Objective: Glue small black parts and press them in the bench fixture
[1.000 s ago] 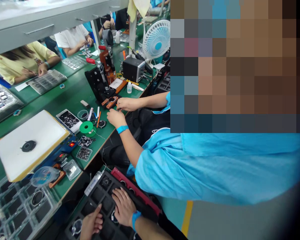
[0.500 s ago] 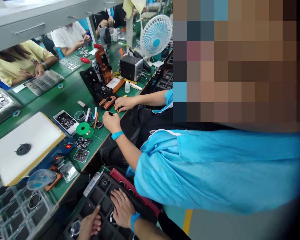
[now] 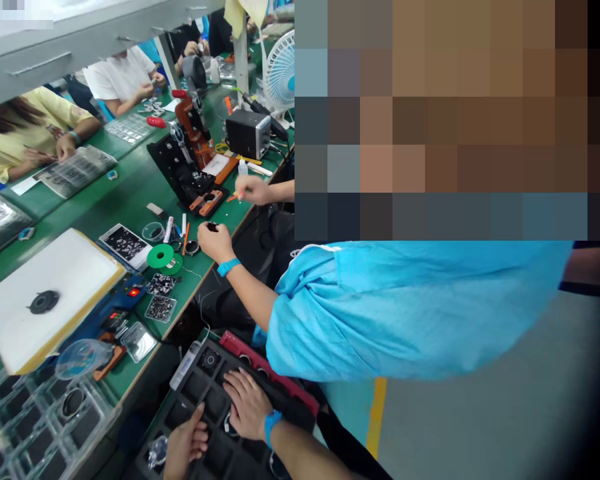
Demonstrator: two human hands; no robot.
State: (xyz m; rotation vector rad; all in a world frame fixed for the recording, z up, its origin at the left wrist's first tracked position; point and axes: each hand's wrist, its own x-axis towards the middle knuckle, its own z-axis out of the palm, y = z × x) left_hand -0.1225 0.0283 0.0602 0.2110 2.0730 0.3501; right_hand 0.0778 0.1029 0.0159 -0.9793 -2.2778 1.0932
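Our right hand (image 3: 249,403) lies flat, fingers spread, on the black compartmented plastic tray (image 3: 207,393) at six o'clock, pressing a round watch case (image 3: 229,424); our left hand (image 3: 184,445), loosely open at seven o'clock, rests on the same tray beside a clear round lens (image 3: 156,455); a co-worker's sleeve of bright blue fabric (image 3: 380,313) hangs at three o'clock, above the green table (image 3: 125,193).

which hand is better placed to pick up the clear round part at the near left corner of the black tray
Left, probably. The left hand lies right beside the clear round part; the right hand rests flat further up the black tray.
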